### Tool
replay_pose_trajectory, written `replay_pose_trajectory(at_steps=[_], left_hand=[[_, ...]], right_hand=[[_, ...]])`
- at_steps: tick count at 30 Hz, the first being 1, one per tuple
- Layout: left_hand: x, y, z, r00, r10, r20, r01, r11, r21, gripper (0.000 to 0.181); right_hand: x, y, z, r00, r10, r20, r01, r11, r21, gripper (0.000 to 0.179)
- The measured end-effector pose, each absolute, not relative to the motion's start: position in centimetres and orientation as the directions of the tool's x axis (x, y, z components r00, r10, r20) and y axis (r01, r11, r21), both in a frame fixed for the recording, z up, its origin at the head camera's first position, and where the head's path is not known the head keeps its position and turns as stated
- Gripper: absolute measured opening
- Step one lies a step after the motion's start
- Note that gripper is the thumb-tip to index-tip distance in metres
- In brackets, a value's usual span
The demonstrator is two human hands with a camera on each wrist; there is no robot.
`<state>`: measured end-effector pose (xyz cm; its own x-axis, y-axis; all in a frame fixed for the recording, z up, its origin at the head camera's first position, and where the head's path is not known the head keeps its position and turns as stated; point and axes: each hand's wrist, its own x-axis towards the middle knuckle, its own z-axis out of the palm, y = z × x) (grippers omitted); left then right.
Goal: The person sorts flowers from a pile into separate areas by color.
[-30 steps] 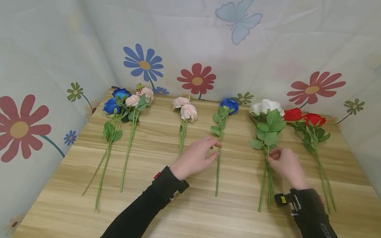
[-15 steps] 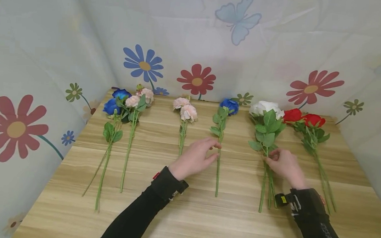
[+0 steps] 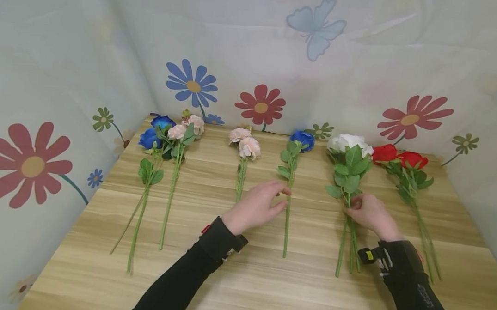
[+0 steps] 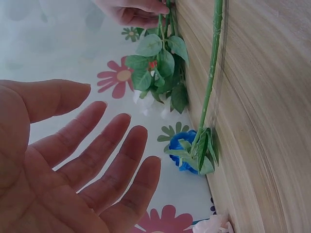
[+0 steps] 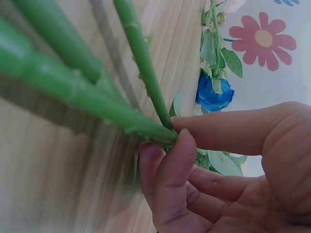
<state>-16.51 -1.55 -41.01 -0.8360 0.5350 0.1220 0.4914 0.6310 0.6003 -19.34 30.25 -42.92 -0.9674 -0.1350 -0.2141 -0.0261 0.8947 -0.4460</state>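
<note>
Several white roses (image 3: 349, 144) with green leaves lie at the right of the middle, their stems (image 5: 102, 99) crossing. My right hand (image 3: 372, 215) pinches these stems between thumb and fingertips just below the leaves. A single blue rose (image 3: 302, 140) lies at the middle, its stem pointing toward me. Over that stem hovers my left hand (image 3: 256, 206), fingers relaxed and apart; the left wrist view shows the palm of the left hand (image 4: 92, 165) with nothing in it, the blue rose's stem (image 4: 210, 73) beyond the fingers.
Pale pink flowers (image 3: 249, 148) lie left of the blue rose, partly behind the left hand. Farther left are more blue roses (image 3: 150, 138) and pink flowers (image 3: 177, 132). Red roses (image 3: 412, 160) lie at the right. The wooden table (image 3: 268, 285) ends at a flower-printed curtain (image 3: 356, 76).
The right hand keeps its pinch on the white rose stems, which have shifted slightly. The left hand stays over the blue rose's stem. The head view has turned a little.
</note>
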Motion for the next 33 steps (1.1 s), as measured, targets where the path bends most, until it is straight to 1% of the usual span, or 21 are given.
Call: replay_pose_trajectory(at_steps=[5, 12, 15, 19, 24, 27, 33], left_hand=[[-16.4, -1.6, -40.9, -0.835, 0.536, 0.125, 0.496, 0.633, 0.595, 0.028], [-16.3, -1.8, -40.9, -0.83, 0.541, 0.134, 0.505, 0.628, 0.592, 0.029], [-16.3, -2.0, -40.8, -0.838, 0.53, 0.128, 0.494, 0.639, 0.59, 0.031], [-16.3, -2.5, -40.6, -0.853, 0.507, 0.124, 0.474, 0.653, 0.591, 0.033], [-16.5, -3.0, -40.5, -0.867, 0.48, 0.134, 0.463, 0.674, 0.576, 0.033], [-16.6, -3.3, -40.4, -0.873, 0.467, 0.138, 0.456, 0.683, 0.571, 0.033], [-16.8, -4.6, -40.4, -0.902, 0.407, 0.141, 0.41, 0.713, 0.568, 0.032]], right_hand=[[-19.5, 29.9, -42.8, -0.97, -0.134, -0.204, -0.028, 0.893, -0.45, 0.046], [-19.3, 29.4, -42.3, -0.97, -0.077, -0.229, 0.034, 0.896, -0.442, 0.053], [-19.2, 29.0, -42.1, -0.985, -0.055, -0.164, 0.025, 0.892, -0.451, 0.051], [-19.0, 28.0, -41.7, -0.999, -0.044, -0.018, -0.03, 0.885, -0.465, 0.044], [-18.9, 26.3, -40.9, -0.987, -0.056, 0.154, -0.125, 0.862, -0.491, 0.034], [-19.0, 25.1, -40.8, -0.976, -0.061, 0.208, -0.164, 0.837, -0.522, 0.03], [-19.1, 22.3, -40.2, -0.968, -0.047, 0.248, -0.191, 0.782, -0.594, 0.028]])
